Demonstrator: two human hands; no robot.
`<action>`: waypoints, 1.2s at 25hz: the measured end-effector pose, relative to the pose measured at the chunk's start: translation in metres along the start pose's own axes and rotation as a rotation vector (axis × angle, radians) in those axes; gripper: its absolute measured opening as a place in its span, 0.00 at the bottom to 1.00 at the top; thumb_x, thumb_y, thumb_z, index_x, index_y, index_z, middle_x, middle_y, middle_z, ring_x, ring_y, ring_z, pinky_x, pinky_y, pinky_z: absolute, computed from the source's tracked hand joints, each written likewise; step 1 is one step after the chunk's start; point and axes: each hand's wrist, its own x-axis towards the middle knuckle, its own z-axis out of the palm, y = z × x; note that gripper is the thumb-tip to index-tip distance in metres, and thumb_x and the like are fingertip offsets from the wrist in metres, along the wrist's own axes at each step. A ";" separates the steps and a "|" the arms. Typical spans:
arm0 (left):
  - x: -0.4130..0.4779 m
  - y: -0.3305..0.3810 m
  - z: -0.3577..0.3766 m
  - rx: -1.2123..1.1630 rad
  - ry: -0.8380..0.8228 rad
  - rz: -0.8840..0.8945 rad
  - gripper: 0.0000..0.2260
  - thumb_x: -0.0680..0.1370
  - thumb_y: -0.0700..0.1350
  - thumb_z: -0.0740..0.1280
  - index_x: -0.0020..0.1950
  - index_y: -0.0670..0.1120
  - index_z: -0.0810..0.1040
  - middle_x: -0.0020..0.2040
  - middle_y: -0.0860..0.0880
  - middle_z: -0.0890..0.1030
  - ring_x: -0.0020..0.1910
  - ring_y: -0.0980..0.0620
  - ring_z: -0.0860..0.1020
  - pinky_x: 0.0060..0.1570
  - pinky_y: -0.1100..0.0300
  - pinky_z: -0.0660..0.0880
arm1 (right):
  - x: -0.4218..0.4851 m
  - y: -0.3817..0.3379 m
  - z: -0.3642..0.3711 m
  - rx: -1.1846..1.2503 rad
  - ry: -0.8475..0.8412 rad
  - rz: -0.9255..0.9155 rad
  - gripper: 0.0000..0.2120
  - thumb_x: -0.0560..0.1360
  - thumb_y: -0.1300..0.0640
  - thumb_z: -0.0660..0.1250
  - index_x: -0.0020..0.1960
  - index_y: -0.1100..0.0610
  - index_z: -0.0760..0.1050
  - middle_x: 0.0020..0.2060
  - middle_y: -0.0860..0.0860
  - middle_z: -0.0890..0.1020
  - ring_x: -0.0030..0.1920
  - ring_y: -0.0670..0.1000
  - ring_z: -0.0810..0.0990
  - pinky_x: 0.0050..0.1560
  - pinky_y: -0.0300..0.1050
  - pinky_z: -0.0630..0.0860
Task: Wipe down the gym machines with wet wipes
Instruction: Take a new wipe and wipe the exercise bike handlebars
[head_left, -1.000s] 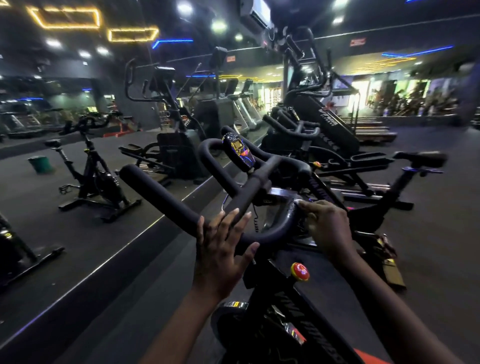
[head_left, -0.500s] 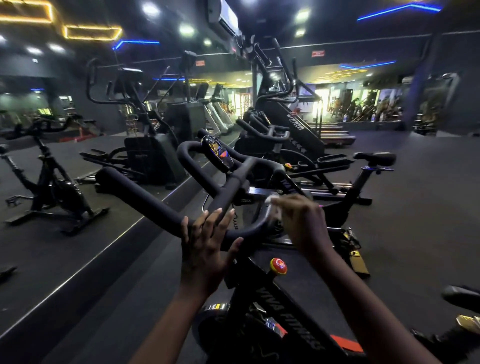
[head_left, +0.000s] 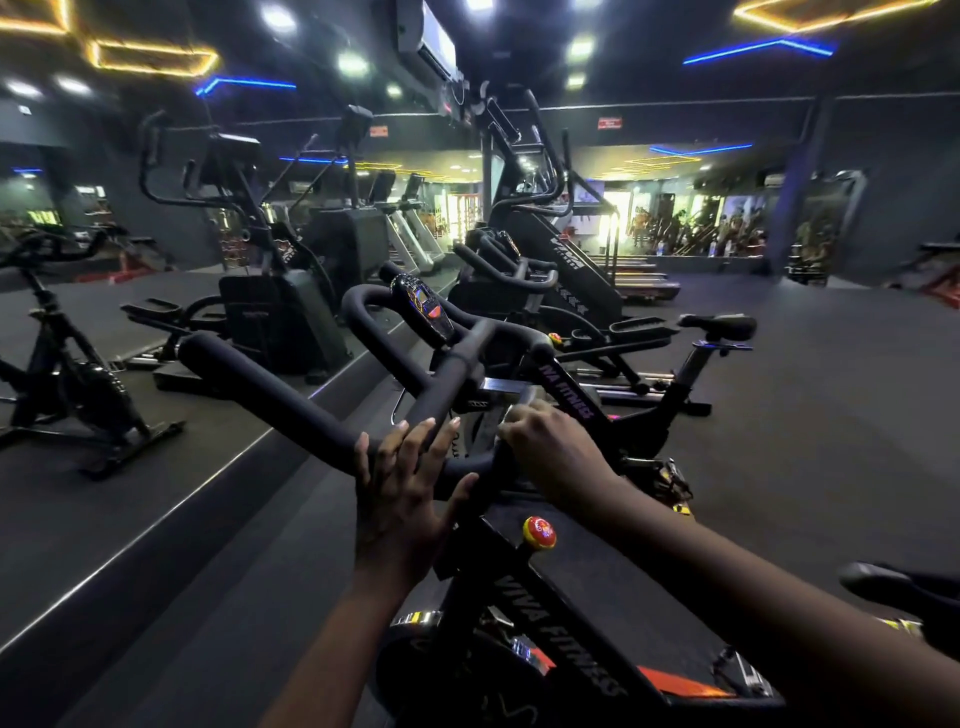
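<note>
Right grip (head_left: 555, 451) leftward, handlebar (head_left: 291, 400) inside.

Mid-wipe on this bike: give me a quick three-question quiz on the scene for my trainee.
1. True or false: the left hand rests on the handlebar with fingers straight.
2. Where is the red knob? A) on the frame, below the handlebar B) on the console C) on the floor
3. Fill in: the hand curled over the handlebar's right bend is the ___ hand.
Key: 1 true; 2 A; 3 the right hand.
</note>
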 end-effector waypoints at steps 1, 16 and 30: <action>0.000 0.000 0.000 -0.003 0.001 -0.001 0.27 0.80 0.63 0.47 0.70 0.51 0.71 0.65 0.48 0.75 0.67 0.47 0.68 0.72 0.46 0.46 | -0.007 -0.010 -0.004 0.006 -0.023 -0.050 0.13 0.79 0.61 0.55 0.56 0.60 0.76 0.53 0.55 0.76 0.55 0.54 0.73 0.48 0.46 0.73; 0.000 0.000 -0.002 -0.017 -0.011 -0.009 0.28 0.80 0.64 0.46 0.69 0.50 0.73 0.62 0.48 0.77 0.66 0.47 0.68 0.72 0.47 0.46 | 0.050 0.042 0.010 -0.276 -0.163 -0.025 0.14 0.78 0.64 0.53 0.59 0.62 0.74 0.56 0.57 0.76 0.57 0.56 0.74 0.52 0.48 0.74; 0.000 0.000 -0.003 -0.021 0.011 -0.008 0.28 0.80 0.64 0.46 0.68 0.51 0.73 0.60 0.48 0.77 0.65 0.48 0.69 0.72 0.48 0.47 | 0.024 0.045 -0.004 0.436 0.331 0.130 0.15 0.69 0.73 0.65 0.48 0.58 0.83 0.49 0.54 0.84 0.49 0.54 0.82 0.46 0.33 0.69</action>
